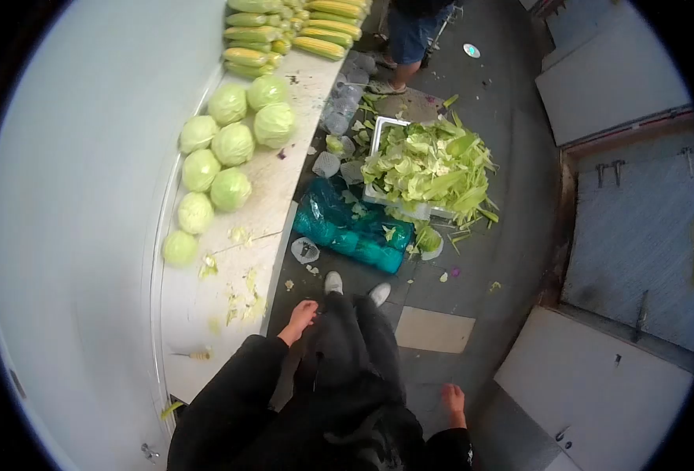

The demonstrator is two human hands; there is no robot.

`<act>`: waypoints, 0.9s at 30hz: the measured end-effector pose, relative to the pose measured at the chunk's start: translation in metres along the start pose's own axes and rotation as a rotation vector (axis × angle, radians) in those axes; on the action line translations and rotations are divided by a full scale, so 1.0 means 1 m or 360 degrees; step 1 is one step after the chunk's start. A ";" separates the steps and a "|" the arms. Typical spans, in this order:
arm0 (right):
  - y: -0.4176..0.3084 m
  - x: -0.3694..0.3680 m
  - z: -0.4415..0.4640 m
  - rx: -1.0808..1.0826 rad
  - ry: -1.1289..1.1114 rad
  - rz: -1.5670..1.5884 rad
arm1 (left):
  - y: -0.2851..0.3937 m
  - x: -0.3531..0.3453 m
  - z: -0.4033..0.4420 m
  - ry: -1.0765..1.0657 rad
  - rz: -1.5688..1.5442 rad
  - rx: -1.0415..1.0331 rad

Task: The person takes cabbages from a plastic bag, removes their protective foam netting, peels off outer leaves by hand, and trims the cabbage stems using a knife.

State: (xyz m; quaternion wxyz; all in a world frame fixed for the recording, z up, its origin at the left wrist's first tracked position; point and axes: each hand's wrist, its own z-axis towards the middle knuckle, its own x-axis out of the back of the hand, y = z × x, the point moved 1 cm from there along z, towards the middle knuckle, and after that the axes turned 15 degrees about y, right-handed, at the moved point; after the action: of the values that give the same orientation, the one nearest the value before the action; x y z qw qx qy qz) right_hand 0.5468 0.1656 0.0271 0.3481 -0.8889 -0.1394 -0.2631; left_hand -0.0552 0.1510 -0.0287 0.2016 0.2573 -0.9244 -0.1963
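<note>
My left hand hangs beside the counter's edge, close to my left thigh, its fingers loosely curled and partly hidden. Out to the right, my right hand hangs low over the floor, touching nothing; its fingers are too small to read clearly. Several green cabbages stand along the white counter, with scraps of leaf in front of them. A knife with a yellowish handle lies near the counter's close end. Ahead of my feet, a teal plastic bag with round things inside rests on the floor.
Corn cobs are piled at the counter's far end. A white crate heaped with leaves and husks stands on the floor. A person in blue shorts stands beyond it. Grey cabinets line the right side. Leaf scraps litter the floor.
</note>
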 end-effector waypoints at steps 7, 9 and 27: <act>0.020 -0.075 0.138 0.0199 -0.0433 -0.0629 | 0.071 -0.085 0.067 0.0011 0.0010 -0.0113; -0.062 -0.131 0.158 0.0326 -0.0638 -0.0954 | 0.072 -0.109 0.096 0.0043 0.0083 -0.0099; -0.003 -0.552 0.600 0.0093 -0.0010 0.0063 | 0.005 -0.317 0.439 0.0123 0.0522 -0.1022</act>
State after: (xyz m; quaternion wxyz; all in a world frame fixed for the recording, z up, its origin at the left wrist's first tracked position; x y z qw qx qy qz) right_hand 0.3137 0.5472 -0.6545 0.3786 -0.8818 -0.1305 -0.2492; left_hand -0.0161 0.4443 -0.4817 0.3357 0.0363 -0.8364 -0.4318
